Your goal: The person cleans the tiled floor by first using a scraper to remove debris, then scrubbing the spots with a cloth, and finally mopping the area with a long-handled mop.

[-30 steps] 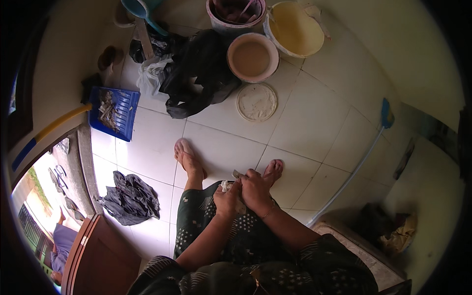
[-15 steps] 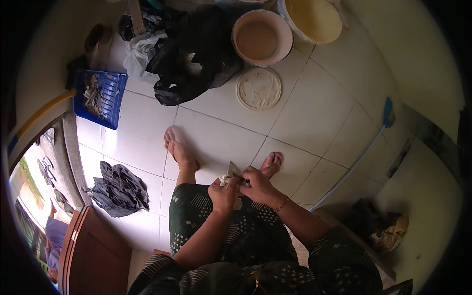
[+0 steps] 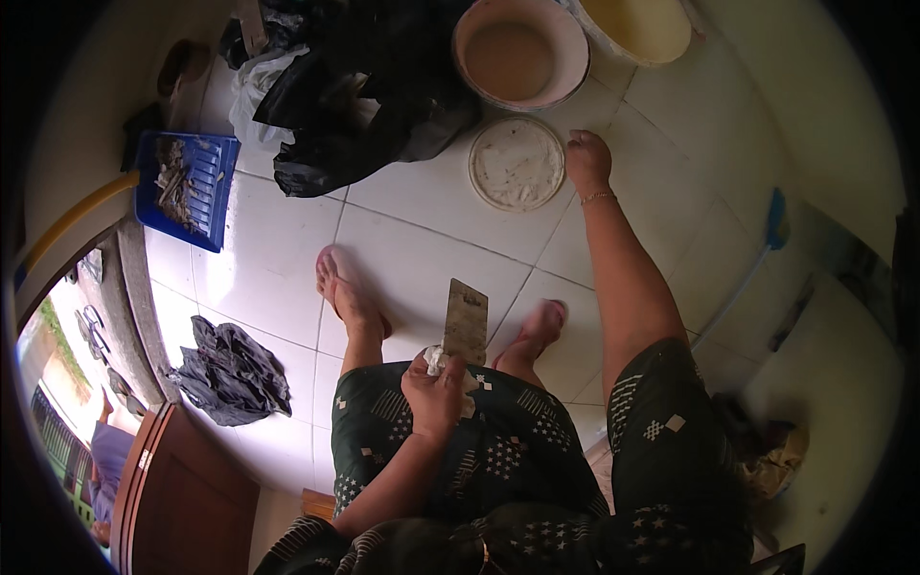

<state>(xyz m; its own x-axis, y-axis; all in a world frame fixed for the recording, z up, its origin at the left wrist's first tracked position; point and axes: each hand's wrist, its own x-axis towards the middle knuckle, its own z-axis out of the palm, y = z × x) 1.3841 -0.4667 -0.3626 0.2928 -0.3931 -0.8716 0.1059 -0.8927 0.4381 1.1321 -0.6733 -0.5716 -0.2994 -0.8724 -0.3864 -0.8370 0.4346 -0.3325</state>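
Observation:
My left hand [image 3: 431,395], above my lap, is closed around a flat rectangular metal scraper [image 3: 467,321] with smears on its blade. A crumpled white wad [image 3: 436,360], perhaps cloth or paper, is in the same grip. My right arm stretches far forward, and my right hand [image 3: 587,161] is at the right edge of a round white lid [image 3: 517,165] on the floor. Its fingers are curled; whatever they may hold is hidden. Off-white paste smears cover the lid.
Behind the lid stand a pinkish bucket [image 3: 522,53] and a yellowish one [image 3: 637,29]. Black plastic bags [image 3: 383,125] lie left of them. A blue dustpan [image 3: 211,187] holds debris. Another black bag [image 3: 230,369] is by the door [image 3: 192,489]. A blue-headed broom [image 3: 777,220] lies right.
My right hand has left my left hand and reached forward to the lid. The scraper blade now shows fully, upright in my left hand. The view has shifted slightly.

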